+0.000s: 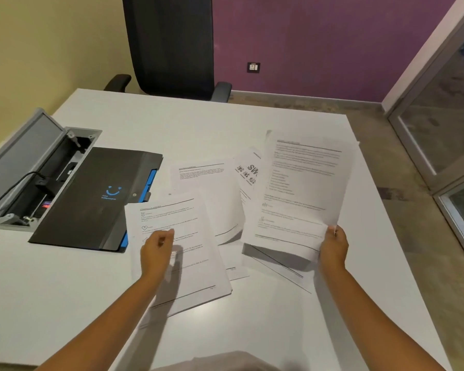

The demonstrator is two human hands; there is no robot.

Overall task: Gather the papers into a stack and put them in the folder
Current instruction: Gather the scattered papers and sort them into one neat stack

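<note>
Several printed white papers lie scattered on the white table [65, 290]. My right hand [332, 247] pinches the lower corner of a lifted sheaf of papers [300, 194], raised off the table on the right. My left hand [156, 250] hovers over a small stack of papers [188, 263] near the middle, fingers loosely curled and holding nothing. More sheets [206, 183] lie between and under these, one with bold lettering [249, 172]. A closed black folder [97, 199] with a blue smiley logo lies to the left, a paper corner overlapping its right edge.
An open grey cable box [32, 167] with a plug and cord is set into the table left of the folder. A black office chair [172, 46] stands behind the far table edge. A glass partition [445, 124] is at the right.
</note>
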